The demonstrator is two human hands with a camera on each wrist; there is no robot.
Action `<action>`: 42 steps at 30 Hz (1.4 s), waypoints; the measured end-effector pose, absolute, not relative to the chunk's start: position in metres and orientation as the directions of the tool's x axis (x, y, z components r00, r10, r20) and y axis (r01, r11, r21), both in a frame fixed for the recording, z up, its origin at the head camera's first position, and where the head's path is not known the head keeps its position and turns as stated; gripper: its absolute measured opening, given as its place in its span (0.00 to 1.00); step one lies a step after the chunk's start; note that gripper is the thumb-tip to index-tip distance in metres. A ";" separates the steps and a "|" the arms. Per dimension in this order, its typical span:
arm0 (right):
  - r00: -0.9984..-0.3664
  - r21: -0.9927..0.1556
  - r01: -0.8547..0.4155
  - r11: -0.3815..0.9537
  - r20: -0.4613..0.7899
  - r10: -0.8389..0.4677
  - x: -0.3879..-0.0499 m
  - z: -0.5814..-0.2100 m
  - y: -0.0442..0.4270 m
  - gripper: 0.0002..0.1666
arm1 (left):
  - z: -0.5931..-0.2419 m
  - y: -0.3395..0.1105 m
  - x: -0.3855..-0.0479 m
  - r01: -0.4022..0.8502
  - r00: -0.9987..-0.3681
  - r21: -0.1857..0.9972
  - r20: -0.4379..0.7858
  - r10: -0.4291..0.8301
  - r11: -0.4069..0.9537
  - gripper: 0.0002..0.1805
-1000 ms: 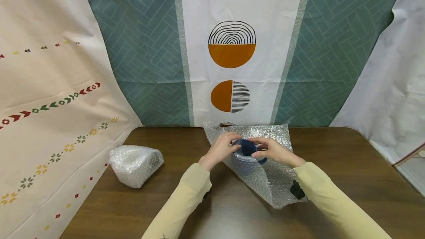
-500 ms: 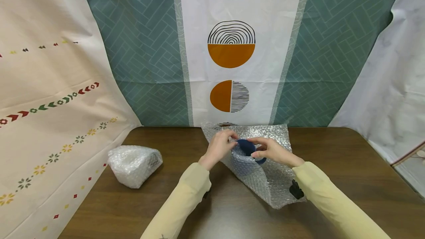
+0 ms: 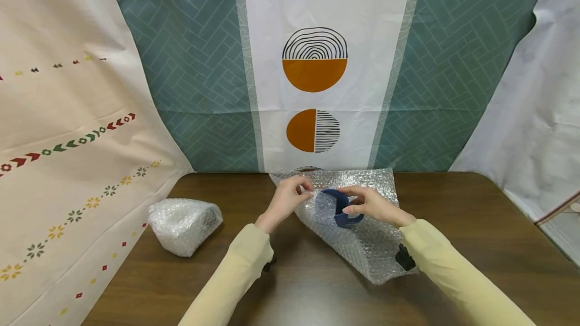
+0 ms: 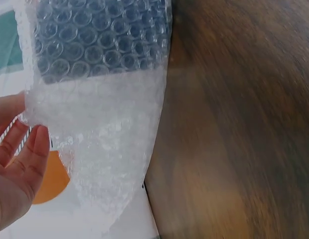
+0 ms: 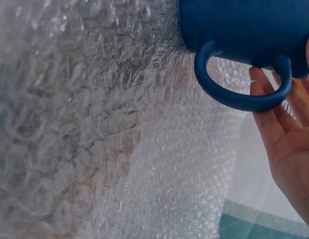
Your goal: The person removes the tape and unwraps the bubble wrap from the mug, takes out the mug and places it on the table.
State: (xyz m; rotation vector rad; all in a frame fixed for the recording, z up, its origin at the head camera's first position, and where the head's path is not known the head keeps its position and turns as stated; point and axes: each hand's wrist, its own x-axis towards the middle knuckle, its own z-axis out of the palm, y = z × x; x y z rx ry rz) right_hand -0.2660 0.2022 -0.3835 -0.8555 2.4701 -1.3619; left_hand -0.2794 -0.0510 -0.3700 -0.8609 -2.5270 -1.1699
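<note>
Head view: right hand (image 3: 369, 207) holds a blue mug (image 5: 244, 27) by its rim, left hand (image 3: 285, 200) pinches bubble wrap (image 3: 380, 250)

A teal and white hanging (image 3: 195, 64), printed with orange and black-lined circles, fills the back. Below it lies a brown wooden table (image 3: 453, 215). The bubble wrap spreads over the table's far middle, its back edge near the hanging and one corner pointing toward the person.

Two arms in pale yellow sleeves (image 3: 462, 280) reach forward from the lower corners and converge on the wrap, the wrists bent slightly inward. Well to the left, a wrapped bundle (image 3: 186, 225) rests on the table.

The left hand is raised at the wrap's left side, thumb and fingertips pressed together on the film's edge. That flap stands between this hand and the mug; the left wrist view shows the mug's blue through the bubbles.

The right hand comes from the other side, its thumb and fingers clamped on the mug near the rim. The mug sits between the two hands, over the wrap, its mouth showing to the head camera and its left side covered by film. Its handle (image 5: 244, 99) projects toward the person's right, just beside the right hand's fingers, which pass behind it in the right wrist view.
</note>
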 end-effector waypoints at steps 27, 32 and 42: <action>-0.819 -0.852 -0.369 0.373 0.108 -0.563 -0.266 -0.383 0.202 0.34 | -0.371 -0.119 -0.275 0.583 -0.751 0.661 0.217 0.624 0.472 0.05; -0.820 -0.851 -0.363 0.379 0.098 -0.564 -0.267 -0.385 0.202 0.34 | -0.368 -0.124 -0.272 0.609 -0.710 0.657 0.200 0.675 0.446 0.04; -0.825 -0.853 -0.351 0.387 0.086 -0.559 -0.267 -0.386 0.202 0.34 | -0.360 -0.133 -0.262 0.519 -0.718 0.727 0.086 0.691 0.449 0.09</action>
